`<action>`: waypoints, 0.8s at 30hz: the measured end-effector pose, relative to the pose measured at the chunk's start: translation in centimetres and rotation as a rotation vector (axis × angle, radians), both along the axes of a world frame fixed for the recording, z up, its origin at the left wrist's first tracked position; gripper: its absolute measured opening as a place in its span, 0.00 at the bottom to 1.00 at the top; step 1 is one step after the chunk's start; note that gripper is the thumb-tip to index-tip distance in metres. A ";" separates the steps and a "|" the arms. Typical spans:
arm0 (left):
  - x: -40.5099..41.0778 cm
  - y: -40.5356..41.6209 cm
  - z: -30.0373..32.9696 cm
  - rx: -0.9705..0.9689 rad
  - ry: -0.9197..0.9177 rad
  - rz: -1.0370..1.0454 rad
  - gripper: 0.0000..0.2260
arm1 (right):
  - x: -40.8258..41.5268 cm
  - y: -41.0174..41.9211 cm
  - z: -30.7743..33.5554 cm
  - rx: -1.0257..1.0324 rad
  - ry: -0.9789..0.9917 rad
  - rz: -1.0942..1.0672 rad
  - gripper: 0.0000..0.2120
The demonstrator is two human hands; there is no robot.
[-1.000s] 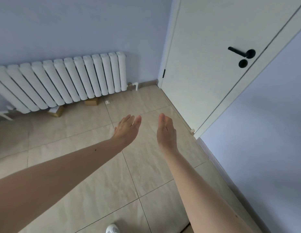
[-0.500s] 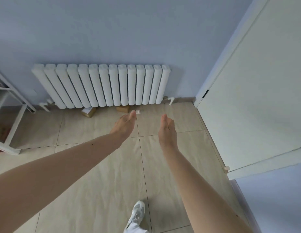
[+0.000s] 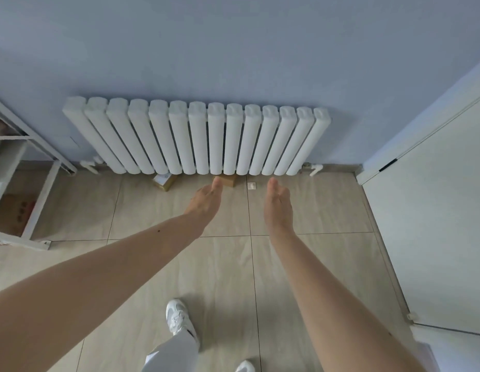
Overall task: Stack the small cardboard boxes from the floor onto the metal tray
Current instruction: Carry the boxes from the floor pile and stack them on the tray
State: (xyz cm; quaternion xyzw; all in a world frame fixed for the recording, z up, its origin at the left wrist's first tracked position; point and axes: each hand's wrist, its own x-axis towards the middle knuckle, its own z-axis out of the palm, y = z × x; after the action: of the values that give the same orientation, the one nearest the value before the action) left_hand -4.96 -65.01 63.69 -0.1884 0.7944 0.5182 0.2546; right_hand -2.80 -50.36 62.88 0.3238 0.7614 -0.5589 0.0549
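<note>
Two boxes (image 3: 228, 181) (image 3: 165, 181) under radiator (image 3: 196, 138), beyond empty hands (image 3: 206, 200) (image 3: 277, 202).

Two small cardboard boxes at the far edge of the floor (image 3: 153, 264), under the radiator (image 3: 196, 140): left box (image 3: 165, 182) of brown card with a pale paper label, right box (image 3: 228, 181) of plain matt brown card. Floor of beige tiles, smooth, with a faint sheen. Radiator in smooth white painted metal. Shelf frame (image 3: 43, 194) at the left edge, white-painted metal. Wall (image 3: 233, 49) matt blue. Door (image 3: 434, 237) smooth, pale. Shoe (image 3: 178, 316) white, laced.
</note>
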 end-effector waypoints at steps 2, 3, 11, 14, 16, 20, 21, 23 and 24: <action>-2.7 -1.0 -1.3 0.005 -0.028 0.016 0.25 | -2.4 -0.6 -1.3 -0.054 -0.021 -0.054 0.28; -4.4 -1.6 -2.1 -0.005 -0.040 0.020 0.26 | -4.0 -0.9 -2.1 -0.076 -0.032 -0.074 0.28; -18.3 -2.9 -11.1 0.019 -0.140 0.113 0.31 | -16.2 -1.1 -10.6 -0.149 -0.084 -0.154 0.26; -23.2 -1.9 -15.2 0.008 -0.152 0.101 0.32 | -21.5 0.0 -15.1 -0.142 -0.110 -0.165 0.27; -25.7 -1.3 -18.3 0.016 -0.154 0.130 0.33 | -24.4 0.4 -18.4 -0.152 -0.115 -0.149 0.28; -30.5 -0.5 -26.4 0.034 -0.139 0.106 0.30 | -29.5 1.1 -26.0 -0.144 -0.136 -0.114 0.29; -31.7 -0.2 -29.1 0.039 -0.112 0.099 0.27 | -31.0 1.3 -28.5 -0.137 -0.131 -0.109 0.29; -33.8 -0.3 -34.0 0.031 -0.097 0.076 0.22 | -33.0 1.2 -33.3 -0.129 -0.123 -0.092 0.29; -34.6 -0.4 -36.2 0.013 -0.102 0.062 0.20 | -33.7 1.0 -35.6 -0.116 -0.134 -0.079 0.30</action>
State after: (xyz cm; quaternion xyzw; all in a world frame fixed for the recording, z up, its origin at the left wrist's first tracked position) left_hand -39.52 -65.38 27.50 -0.2376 0.7706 0.5209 0.2798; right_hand -36.53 -49.34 27.31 0.3865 0.7091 -0.5808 0.1021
